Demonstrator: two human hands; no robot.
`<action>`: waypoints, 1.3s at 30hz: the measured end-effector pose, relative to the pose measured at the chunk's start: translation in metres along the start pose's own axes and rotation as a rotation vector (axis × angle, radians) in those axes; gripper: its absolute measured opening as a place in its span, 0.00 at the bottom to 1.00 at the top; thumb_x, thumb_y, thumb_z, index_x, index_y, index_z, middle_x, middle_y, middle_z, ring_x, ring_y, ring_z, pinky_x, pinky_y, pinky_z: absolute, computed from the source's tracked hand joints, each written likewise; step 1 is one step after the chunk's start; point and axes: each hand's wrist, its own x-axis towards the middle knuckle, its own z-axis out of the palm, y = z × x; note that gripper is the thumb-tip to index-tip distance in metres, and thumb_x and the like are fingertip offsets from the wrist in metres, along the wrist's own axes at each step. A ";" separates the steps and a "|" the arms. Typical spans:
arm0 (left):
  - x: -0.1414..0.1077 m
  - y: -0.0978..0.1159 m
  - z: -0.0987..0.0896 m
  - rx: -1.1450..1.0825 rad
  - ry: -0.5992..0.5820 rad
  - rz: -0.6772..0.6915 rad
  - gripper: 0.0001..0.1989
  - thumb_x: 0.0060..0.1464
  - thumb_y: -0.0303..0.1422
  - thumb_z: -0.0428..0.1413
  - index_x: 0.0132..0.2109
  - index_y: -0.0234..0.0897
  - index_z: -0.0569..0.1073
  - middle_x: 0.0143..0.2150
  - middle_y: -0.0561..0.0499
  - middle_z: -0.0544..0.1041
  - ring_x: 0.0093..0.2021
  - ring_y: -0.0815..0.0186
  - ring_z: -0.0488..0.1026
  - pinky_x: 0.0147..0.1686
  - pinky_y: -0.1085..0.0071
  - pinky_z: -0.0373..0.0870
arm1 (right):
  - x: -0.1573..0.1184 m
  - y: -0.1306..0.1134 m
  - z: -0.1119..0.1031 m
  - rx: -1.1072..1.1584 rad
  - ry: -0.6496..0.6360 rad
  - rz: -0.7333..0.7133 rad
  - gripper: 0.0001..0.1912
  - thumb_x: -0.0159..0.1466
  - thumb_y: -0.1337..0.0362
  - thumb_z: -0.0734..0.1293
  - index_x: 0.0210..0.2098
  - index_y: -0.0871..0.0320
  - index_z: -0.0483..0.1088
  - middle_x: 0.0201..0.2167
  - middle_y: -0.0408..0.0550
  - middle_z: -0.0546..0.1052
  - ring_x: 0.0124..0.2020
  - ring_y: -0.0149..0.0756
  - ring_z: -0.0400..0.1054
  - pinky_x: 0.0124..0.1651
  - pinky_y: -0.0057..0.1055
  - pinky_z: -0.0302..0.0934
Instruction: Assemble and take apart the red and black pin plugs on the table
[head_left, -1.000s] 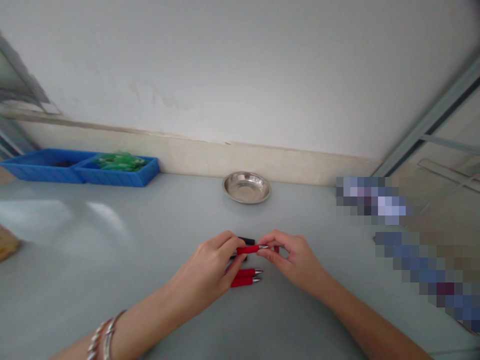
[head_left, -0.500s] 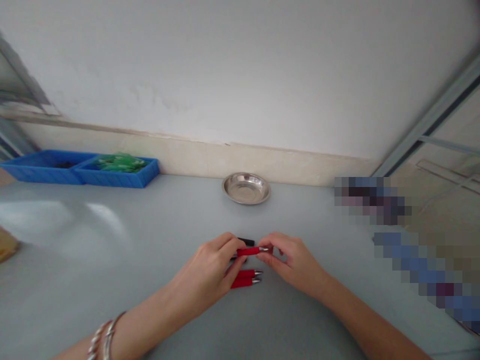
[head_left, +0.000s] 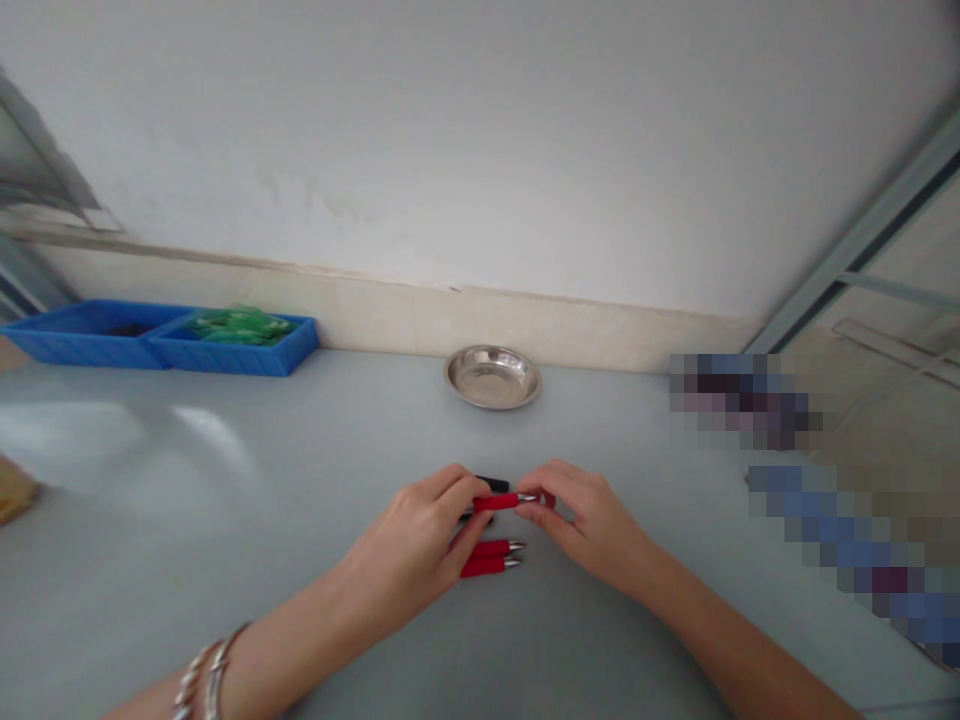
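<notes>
A red pen (head_left: 495, 502) with a silver tip lies level between my hands, a little above the table. My left hand (head_left: 431, 525) grips its red barrel between thumb and fingers. At the silver tip, the thumb and fingers of my right hand (head_left: 585, 512) are pinched together. Two more red pens (head_left: 484, 567) lie side by side below, their tips to the right and their back ends hidden by my left hand. Just behind the held pen rests a black pen-like piece (head_left: 493, 484). Another dark piece shows partly under my left fingers.
A round steel dish (head_left: 452, 388) stands near the wall on the grey table (head_left: 360, 430). Two joined blue trays (head_left: 225, 357) sit at the back left, one with green plastic packets (head_left: 244, 325), the other with something dark. A yellowish object (head_left: 13, 495) shows at the left edge.
My right fingers have shifted very slightly at the silver tip. The left hand, the held pen and the things on the table look the same.
</notes>
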 end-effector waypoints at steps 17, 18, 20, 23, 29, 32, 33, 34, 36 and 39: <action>-0.001 0.000 -0.001 -0.017 -0.020 0.028 0.09 0.59 0.28 0.45 0.37 0.35 0.70 0.33 0.50 0.72 0.30 0.69 0.70 0.31 0.75 0.66 | 0.000 0.002 0.004 -0.125 -0.036 -0.061 0.17 0.67 0.62 0.55 0.26 0.60 0.66 0.22 0.44 0.68 0.27 0.32 0.59 0.30 0.27 0.51; -0.001 -0.001 0.000 -0.018 -0.020 0.029 0.09 0.59 0.28 0.45 0.37 0.35 0.70 0.33 0.50 0.72 0.30 0.69 0.70 0.31 0.75 0.66 | 0.001 0.002 0.003 -0.120 -0.041 -0.049 0.16 0.67 0.63 0.55 0.26 0.60 0.66 0.22 0.44 0.68 0.26 0.31 0.59 0.30 0.27 0.51; -0.001 -0.002 0.000 -0.016 -0.020 0.030 0.09 0.59 0.28 0.45 0.37 0.35 0.70 0.34 0.50 0.72 0.30 0.69 0.70 0.31 0.75 0.66 | 0.001 0.000 0.003 -0.111 -0.056 -0.016 0.16 0.67 0.63 0.55 0.26 0.60 0.66 0.22 0.44 0.67 0.26 0.30 0.59 0.30 0.26 0.51; 0.000 -0.003 -0.002 -0.006 -0.025 0.024 0.09 0.59 0.28 0.46 0.38 0.35 0.71 0.34 0.50 0.73 0.29 0.69 0.70 0.30 0.75 0.65 | 0.002 -0.002 0.000 -0.082 -0.084 0.050 0.16 0.67 0.61 0.56 0.27 0.60 0.67 0.23 0.44 0.68 0.26 0.30 0.61 0.31 0.26 0.52; 0.002 -0.005 -0.007 0.015 -0.108 -0.023 0.08 0.57 0.28 0.47 0.40 0.36 0.71 0.33 0.50 0.73 0.29 0.69 0.70 0.29 0.75 0.65 | 0.001 0.002 -0.010 -0.165 0.013 0.160 0.15 0.65 0.57 0.58 0.44 0.61 0.66 0.37 0.49 0.71 0.38 0.37 0.66 0.41 0.31 0.58; 0.002 -0.005 -0.008 0.045 -0.166 -0.036 0.09 0.58 0.29 0.47 0.40 0.37 0.71 0.33 0.50 0.74 0.30 0.67 0.70 0.30 0.73 0.65 | 0.001 0.009 -0.017 -0.331 0.058 0.293 0.13 0.65 0.60 0.59 0.45 0.60 0.66 0.40 0.52 0.69 0.40 0.41 0.66 0.43 0.35 0.59; 0.002 -0.004 -0.009 0.059 -0.186 -0.036 0.09 0.58 0.29 0.47 0.40 0.37 0.71 0.34 0.50 0.74 0.30 0.66 0.70 0.31 0.72 0.65 | 0.000 0.011 -0.019 -0.374 0.046 0.338 0.13 0.64 0.60 0.60 0.44 0.60 0.66 0.40 0.52 0.68 0.40 0.41 0.66 0.42 0.36 0.59; 0.002 -0.004 -0.009 0.072 -0.205 -0.034 0.09 0.58 0.30 0.47 0.40 0.37 0.71 0.34 0.50 0.74 0.31 0.65 0.71 0.32 0.71 0.66 | 0.000 0.013 -0.021 -0.410 0.027 0.374 0.12 0.63 0.61 0.60 0.44 0.60 0.67 0.41 0.53 0.68 0.39 0.42 0.66 0.42 0.36 0.60; 0.003 -0.004 -0.009 0.086 -0.238 -0.037 0.09 0.58 0.30 0.46 0.40 0.37 0.71 0.35 0.49 0.74 0.32 0.64 0.71 0.33 0.69 0.66 | -0.001 0.017 -0.023 -0.459 -0.017 0.418 0.12 0.62 0.61 0.62 0.43 0.59 0.67 0.41 0.53 0.67 0.40 0.42 0.67 0.42 0.37 0.60; 0.003 -0.005 -0.010 0.085 -0.280 -0.050 0.10 0.58 0.30 0.46 0.42 0.37 0.70 0.37 0.48 0.74 0.34 0.63 0.72 0.34 0.69 0.67 | -0.002 0.021 -0.022 -0.477 -0.073 0.441 0.10 0.61 0.63 0.63 0.42 0.58 0.68 0.40 0.52 0.67 0.42 0.42 0.66 0.43 0.36 0.60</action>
